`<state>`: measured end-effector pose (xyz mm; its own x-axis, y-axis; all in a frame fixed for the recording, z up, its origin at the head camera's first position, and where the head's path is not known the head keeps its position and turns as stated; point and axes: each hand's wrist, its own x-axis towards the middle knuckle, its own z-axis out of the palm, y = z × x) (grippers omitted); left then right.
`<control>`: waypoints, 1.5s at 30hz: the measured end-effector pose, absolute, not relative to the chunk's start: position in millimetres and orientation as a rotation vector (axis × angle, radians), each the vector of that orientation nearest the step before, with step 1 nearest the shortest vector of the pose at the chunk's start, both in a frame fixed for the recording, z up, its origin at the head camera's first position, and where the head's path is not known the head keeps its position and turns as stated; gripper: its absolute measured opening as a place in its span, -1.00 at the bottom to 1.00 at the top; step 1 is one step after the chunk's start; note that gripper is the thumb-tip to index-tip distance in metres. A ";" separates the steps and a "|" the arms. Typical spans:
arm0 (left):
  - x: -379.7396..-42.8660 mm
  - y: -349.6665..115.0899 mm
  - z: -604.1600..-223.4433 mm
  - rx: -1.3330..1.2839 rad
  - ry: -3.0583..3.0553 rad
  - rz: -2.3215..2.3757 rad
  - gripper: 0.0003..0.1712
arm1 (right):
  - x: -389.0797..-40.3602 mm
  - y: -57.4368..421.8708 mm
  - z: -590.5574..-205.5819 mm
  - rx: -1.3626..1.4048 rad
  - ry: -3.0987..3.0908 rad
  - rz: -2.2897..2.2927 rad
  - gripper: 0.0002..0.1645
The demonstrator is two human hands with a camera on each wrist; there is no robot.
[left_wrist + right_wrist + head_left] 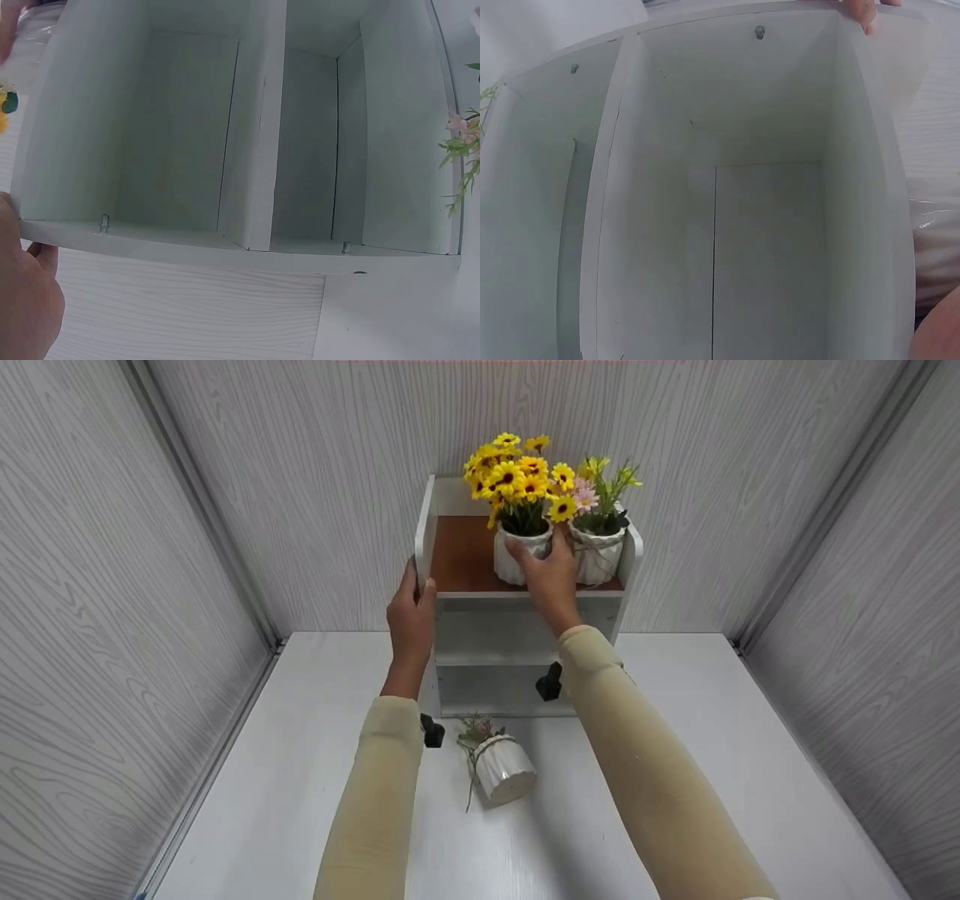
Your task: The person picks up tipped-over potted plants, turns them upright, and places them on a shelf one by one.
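Observation:
A small white shelf (529, 595) with a brown top board stands against the back wall. My left hand (412, 619) grips the front edge of its left side panel; the left wrist view shows this hand (30, 292) at the panel's edge. On the top board, my right hand (553, 585) holds a white flowerpot (508, 561) with yellow sunflowers (517, 480), its thumb and fingers around the pot. Beside it at the right is a second white flowerpot (600, 559) with pink and yellow-green flowers. Only a sliver of the right hand (941, 330) shows in the right wrist view.
A third white flowerpot (506, 769) with a small plant lies on its side on the white table (247, 780), in front of the shelf. The lower compartments (180, 135) show bare white boards. Grey wood-patterned walls (300, 495) enclose the table at the back and sides.

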<state>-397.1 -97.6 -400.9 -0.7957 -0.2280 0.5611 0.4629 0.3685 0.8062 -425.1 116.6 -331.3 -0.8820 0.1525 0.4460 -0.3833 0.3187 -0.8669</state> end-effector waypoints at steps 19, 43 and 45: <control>-399.1 -96.5 -402.8 -0.206 -2.017 -1.481 -0.34 | -406.2 118.4 -335.7 0.084 -2.192 1.528 0.20; -399.7 -97.9 -401.5 -0.179 -2.031 -1.503 -0.35 | -299.8 133.5 -390.4 0.323 -2.262 1.419 -0.02; -399.6 -97.8 -401.9 -0.180 -2.028 -1.504 -0.35 | -290.6 134.5 -402.0 0.314 -2.309 1.417 0.00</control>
<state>-399.6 -97.8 -401.9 -0.8103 -0.2369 0.5360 0.4440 0.3489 0.8253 -290.6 134.5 -402.0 -0.8899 0.0224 0.4556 -0.3960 0.4578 -0.7960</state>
